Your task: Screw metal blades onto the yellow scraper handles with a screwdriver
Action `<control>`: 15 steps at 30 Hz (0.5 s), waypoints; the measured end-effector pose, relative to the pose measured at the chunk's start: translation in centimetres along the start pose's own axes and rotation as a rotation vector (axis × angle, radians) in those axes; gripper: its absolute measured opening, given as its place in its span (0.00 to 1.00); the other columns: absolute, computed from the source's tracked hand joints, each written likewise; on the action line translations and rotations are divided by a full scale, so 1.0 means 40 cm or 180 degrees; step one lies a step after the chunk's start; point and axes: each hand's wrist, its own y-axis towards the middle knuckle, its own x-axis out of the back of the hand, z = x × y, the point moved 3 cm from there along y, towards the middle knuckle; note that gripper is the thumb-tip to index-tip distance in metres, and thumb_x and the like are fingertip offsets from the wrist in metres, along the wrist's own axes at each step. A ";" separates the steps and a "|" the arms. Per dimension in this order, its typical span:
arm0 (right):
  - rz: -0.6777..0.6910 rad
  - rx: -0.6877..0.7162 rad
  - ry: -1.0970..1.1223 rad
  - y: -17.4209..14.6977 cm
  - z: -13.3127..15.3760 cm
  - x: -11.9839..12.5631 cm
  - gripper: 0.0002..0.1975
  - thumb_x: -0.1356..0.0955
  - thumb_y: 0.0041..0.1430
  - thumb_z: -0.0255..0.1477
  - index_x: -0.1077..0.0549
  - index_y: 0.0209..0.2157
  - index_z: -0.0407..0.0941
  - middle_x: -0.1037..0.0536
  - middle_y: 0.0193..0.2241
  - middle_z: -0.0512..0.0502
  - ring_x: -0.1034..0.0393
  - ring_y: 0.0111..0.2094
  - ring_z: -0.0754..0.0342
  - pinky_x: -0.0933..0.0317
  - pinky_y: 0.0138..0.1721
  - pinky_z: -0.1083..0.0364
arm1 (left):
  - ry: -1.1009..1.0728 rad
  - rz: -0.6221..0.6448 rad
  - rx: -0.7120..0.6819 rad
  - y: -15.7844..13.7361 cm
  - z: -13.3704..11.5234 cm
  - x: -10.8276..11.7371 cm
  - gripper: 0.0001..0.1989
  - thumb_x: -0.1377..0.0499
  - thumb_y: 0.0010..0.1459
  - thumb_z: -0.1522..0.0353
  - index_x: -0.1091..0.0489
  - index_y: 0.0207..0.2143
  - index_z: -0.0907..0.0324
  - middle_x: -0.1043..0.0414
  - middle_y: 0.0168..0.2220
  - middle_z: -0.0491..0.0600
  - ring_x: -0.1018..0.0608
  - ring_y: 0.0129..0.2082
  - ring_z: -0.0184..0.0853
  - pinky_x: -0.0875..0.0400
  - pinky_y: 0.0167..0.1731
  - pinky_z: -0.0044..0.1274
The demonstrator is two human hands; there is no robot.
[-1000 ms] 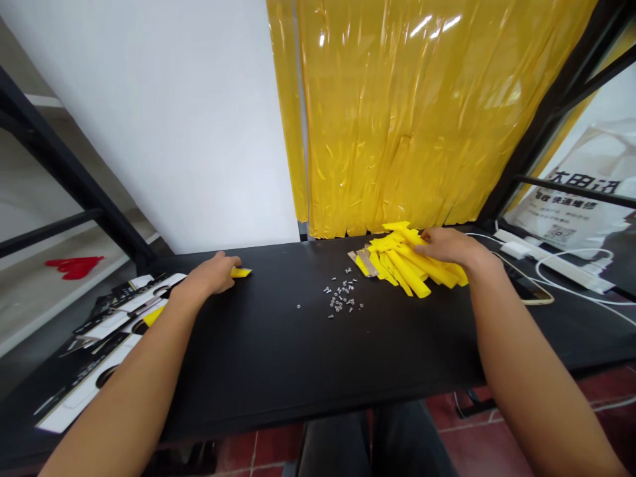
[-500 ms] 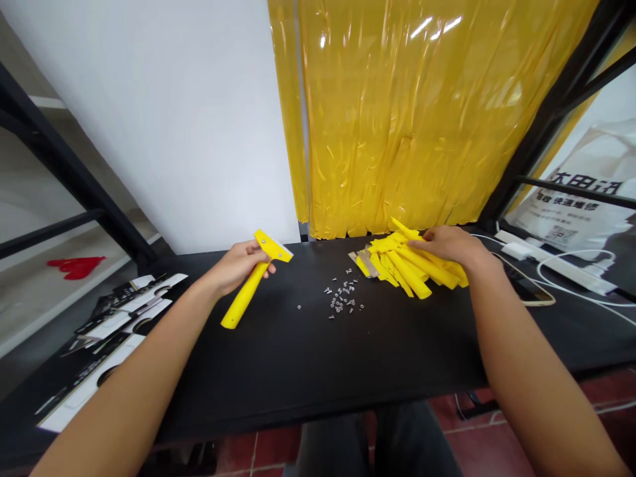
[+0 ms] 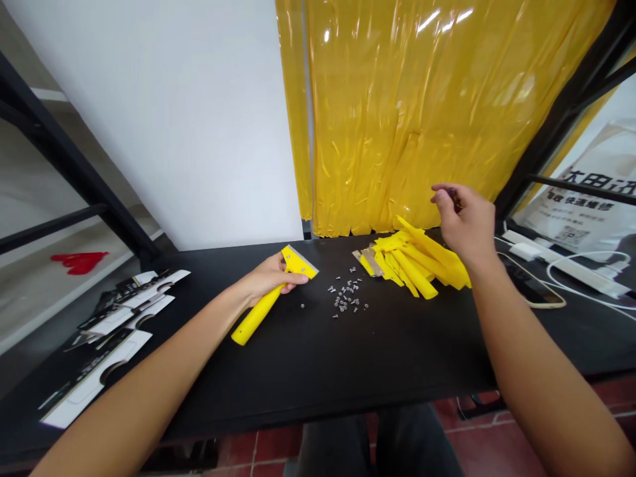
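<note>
On the table (image 3: 322, 377), the fasteners (image 3: 344, 296) are flanked at nine o'clock by the scraper (image 3: 262, 310) and, farther out, cards (image 3: 117, 319), at two by the parts heap (image 3: 422, 265), at three by the phone (image 3: 534, 288), and backed at twelve by the curtain (image 3: 407, 119).

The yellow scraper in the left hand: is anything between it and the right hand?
Nothing visible blocks the air between the right hand, which appears raised, and the yellow scraper. Below, the yellow pile and the loose screws and nuts lie on the black table between them.
</note>
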 end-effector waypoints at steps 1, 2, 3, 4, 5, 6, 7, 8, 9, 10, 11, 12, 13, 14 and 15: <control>-0.0027 0.0045 0.0137 -0.007 0.019 -0.004 0.19 0.42 0.70 0.38 0.25 0.49 0.45 0.19 0.39 0.40 0.24 0.38 0.48 0.33 0.41 0.49 | 0.0039 0.0014 0.0006 -0.003 -0.003 -0.003 0.17 0.28 0.43 0.74 0.32 0.32 0.58 0.30 0.20 0.44 0.33 0.14 0.23 0.42 0.14 0.17; -0.0058 0.0115 0.0220 -0.015 0.038 -0.008 0.19 0.42 0.71 0.38 0.26 0.50 0.45 0.19 0.39 0.41 0.24 0.38 0.48 0.33 0.42 0.49 | 0.0082 0.0055 0.0020 -0.006 -0.005 -0.006 0.16 0.28 0.44 0.73 0.33 0.31 0.58 0.31 0.19 0.42 0.35 0.13 0.23 0.43 0.13 0.17; -0.0104 0.0213 0.0248 -0.023 0.057 -0.012 0.19 0.42 0.71 0.38 0.26 0.50 0.46 0.20 0.38 0.41 0.25 0.39 0.48 0.33 0.43 0.49 | 0.0123 0.0117 0.0043 -0.009 -0.008 -0.010 0.16 0.28 0.45 0.72 0.34 0.30 0.57 0.33 0.17 0.41 0.36 0.12 0.22 0.44 0.12 0.17; -0.0160 0.0329 0.0232 -0.032 0.075 -0.016 0.18 0.42 0.71 0.38 0.26 0.50 0.46 0.20 0.38 0.41 0.25 0.39 0.48 0.34 0.45 0.48 | 0.0158 0.0169 0.0069 -0.012 -0.009 -0.014 0.16 0.28 0.46 0.71 0.35 0.29 0.57 0.35 0.15 0.40 0.37 0.11 0.22 0.45 0.12 0.17; -0.0226 0.0454 0.0189 -0.041 0.092 -0.019 0.17 0.41 0.70 0.37 0.26 0.50 0.47 0.21 0.39 0.41 0.26 0.40 0.47 0.35 0.46 0.47 | 0.0186 0.0166 0.0075 -0.015 -0.009 -0.017 0.16 0.29 0.47 0.70 0.35 0.29 0.56 0.36 0.15 0.40 0.37 0.10 0.23 0.45 0.11 0.17; -0.0303 0.0573 0.0133 -0.049 0.108 -0.023 0.16 0.40 0.70 0.37 0.26 0.50 0.47 0.22 0.39 0.41 0.27 0.41 0.46 0.35 0.47 0.46 | 0.0212 0.0086 0.0044 -0.017 -0.010 -0.018 0.16 0.29 0.48 0.68 0.35 0.30 0.56 0.36 0.14 0.40 0.36 0.10 0.24 0.45 0.10 0.17; -0.0373 0.0669 0.0086 -0.057 0.122 -0.028 0.16 0.39 0.69 0.37 0.25 0.49 0.48 0.23 0.39 0.41 0.28 0.42 0.45 0.36 0.47 0.45 | 0.0243 -0.0047 -0.0010 -0.020 -0.011 -0.018 0.16 0.29 0.49 0.66 0.35 0.33 0.55 0.35 0.15 0.40 0.35 0.10 0.26 0.45 0.10 0.18; -0.0420 0.0740 0.0064 -0.064 0.134 -0.032 0.15 0.38 0.68 0.37 0.24 0.48 0.48 0.24 0.38 0.41 0.29 0.42 0.45 0.36 0.46 0.45 | 0.0290 -0.0191 -0.0069 -0.022 -0.011 -0.017 0.17 0.30 0.50 0.64 0.35 0.36 0.55 0.34 0.15 0.41 0.33 0.10 0.27 0.43 0.10 0.18; -0.0433 0.0794 0.0076 -0.071 0.145 -0.037 0.14 0.38 0.68 0.37 0.24 0.47 0.48 0.25 0.37 0.41 0.29 0.41 0.45 0.36 0.45 0.45 | 0.0359 -0.0314 -0.0121 -0.024 -0.012 -0.017 0.20 0.30 0.51 0.62 0.34 0.42 0.55 0.32 0.16 0.41 0.31 0.10 0.29 0.42 0.10 0.19; -0.0410 0.0833 0.0126 -0.077 0.156 -0.042 0.14 0.38 0.68 0.37 0.23 0.45 0.48 0.26 0.36 0.42 0.30 0.40 0.45 0.36 0.43 0.46 | 0.0443 -0.0403 -0.0160 -0.027 -0.012 -0.017 0.25 0.31 0.53 0.60 0.36 0.49 0.55 0.30 0.17 0.42 0.30 0.11 0.31 0.42 0.09 0.19; -0.0357 0.0860 0.0208 -0.084 0.166 -0.048 0.14 0.37 0.68 0.37 0.23 0.44 0.48 0.28 0.34 0.42 0.30 0.39 0.46 0.36 0.41 0.47 | 0.0533 -0.0452 -0.0187 -0.029 -0.011 -0.017 0.31 0.32 0.53 0.59 0.40 0.56 0.55 0.29 0.18 0.42 0.30 0.10 0.31 0.43 0.09 0.19; -0.0289 0.0866 0.0317 -0.090 0.175 -0.052 0.13 0.37 0.68 0.37 0.23 0.44 0.47 0.28 0.33 0.43 0.30 0.37 0.47 0.36 0.40 0.48 | 0.0626 -0.0471 -0.0207 -0.031 -0.011 -0.018 0.37 0.32 0.54 0.58 0.44 0.61 0.55 0.29 0.19 0.42 0.30 0.10 0.32 0.44 0.08 0.19; -0.0219 0.0850 0.0441 -0.097 0.184 -0.056 0.13 0.38 0.68 0.36 0.23 0.43 0.47 0.29 0.33 0.43 0.31 0.36 0.48 0.37 0.38 0.50 | 0.0720 -0.0473 -0.0231 -0.033 -0.012 -0.020 0.41 0.32 0.54 0.58 0.48 0.64 0.56 0.29 0.19 0.42 0.30 0.09 0.32 0.45 0.08 0.19; -0.0135 0.0808 0.0570 -0.103 0.193 -0.059 0.13 0.38 0.68 0.36 0.24 0.42 0.47 0.29 0.32 0.44 0.31 0.34 0.50 0.37 0.37 0.51 | 0.0811 -0.0471 -0.0265 -0.035 -0.013 -0.022 0.43 0.32 0.53 0.58 0.49 0.65 0.56 0.29 0.19 0.42 0.31 0.08 0.32 0.45 0.08 0.19; -0.0047 0.0739 0.0695 -0.109 0.201 -0.061 0.13 0.38 0.69 0.36 0.24 0.42 0.46 0.28 0.30 0.45 0.31 0.32 0.51 0.37 0.36 0.52 | 0.0891 -0.0465 -0.0305 -0.037 -0.015 -0.025 0.44 0.31 0.52 0.58 0.49 0.66 0.56 0.30 0.19 0.41 0.31 0.08 0.31 0.46 0.07 0.19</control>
